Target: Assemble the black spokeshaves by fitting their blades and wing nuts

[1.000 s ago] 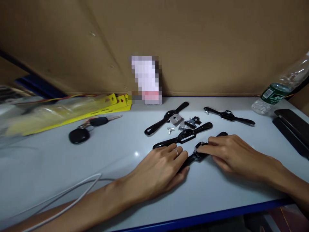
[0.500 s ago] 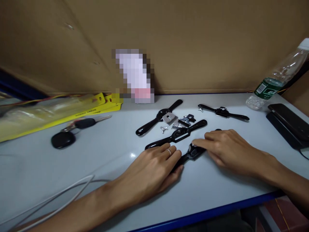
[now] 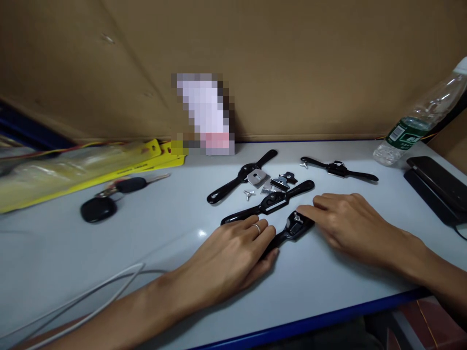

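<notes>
The left hand (image 3: 239, 253) gripped one handle of a black spokeshave (image 3: 294, 226), while the right hand (image 3: 343, 223), fingers curled, touched its wing nut (image 3: 298, 218).

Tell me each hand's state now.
Left hand: closed on one handle of the nearest black tool.
Right hand: at its other end, index finger by the wing nut.

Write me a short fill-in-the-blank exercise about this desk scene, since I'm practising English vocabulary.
The label on the bottle is ____.
The hand wearing a ring is the person's ____ one.
Besides the gripped tool, the other long black tools number ____.
The card strips behind the key fobs are ____.

Missing words: green; left; three; yellow.
</notes>
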The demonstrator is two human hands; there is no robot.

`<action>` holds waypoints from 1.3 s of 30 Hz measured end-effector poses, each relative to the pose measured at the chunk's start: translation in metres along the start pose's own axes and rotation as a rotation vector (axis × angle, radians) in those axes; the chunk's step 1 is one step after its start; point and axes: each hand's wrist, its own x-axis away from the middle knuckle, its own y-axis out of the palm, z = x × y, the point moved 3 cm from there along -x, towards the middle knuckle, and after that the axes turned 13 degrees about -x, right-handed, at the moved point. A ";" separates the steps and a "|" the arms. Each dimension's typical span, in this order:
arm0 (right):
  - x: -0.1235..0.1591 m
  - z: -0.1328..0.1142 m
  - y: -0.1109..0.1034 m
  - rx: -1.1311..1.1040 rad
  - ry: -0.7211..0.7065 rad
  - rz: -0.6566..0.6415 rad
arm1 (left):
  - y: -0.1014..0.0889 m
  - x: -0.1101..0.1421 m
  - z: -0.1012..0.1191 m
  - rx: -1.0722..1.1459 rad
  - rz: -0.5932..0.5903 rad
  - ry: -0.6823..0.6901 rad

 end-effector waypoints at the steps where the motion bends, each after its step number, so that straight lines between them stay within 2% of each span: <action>1: 0.000 -0.001 0.001 -0.016 -0.021 -0.018 | 0.000 0.000 0.000 -0.005 -0.001 -0.001; 3: 0.001 -0.002 0.002 -0.036 -0.051 -0.055 | 0.000 -0.001 0.000 -0.007 -0.006 -0.003; 7: 0.001 0.000 0.001 0.012 0.023 -0.012 | -0.001 -0.002 0.000 -0.015 0.003 0.002; 11: 0.000 -0.001 0.002 -0.060 -0.030 -0.077 | -0.002 -0.002 0.000 -0.025 -0.003 0.007; 15: 0.001 0.002 0.000 -0.014 0.024 0.003 | -0.002 0.000 0.000 -0.020 -0.002 0.007; 19: 0.001 0.001 0.003 -0.084 -0.041 -0.064 | -0.002 -0.001 0.000 -0.014 0.011 0.003; 22: -0.001 0.004 0.001 -0.009 0.029 0.001 | -0.001 -0.001 0.001 -0.008 0.007 0.004; 26: -0.001 0.003 0.001 -0.069 -0.043 -0.034 | 0.000 -0.001 0.000 -0.011 -0.001 0.002; 30: -0.002 0.005 0.001 -0.026 0.024 0.029 | -0.001 0.000 0.000 -0.015 0.003 0.005; 32: -0.003 0.005 0.004 -0.050 0.049 0.058 | -0.001 -0.001 0.000 -0.016 0.006 0.007; 39: -0.012 0.002 0.022 -0.230 0.019 0.038 | -0.004 -0.003 0.001 -0.013 0.022 0.011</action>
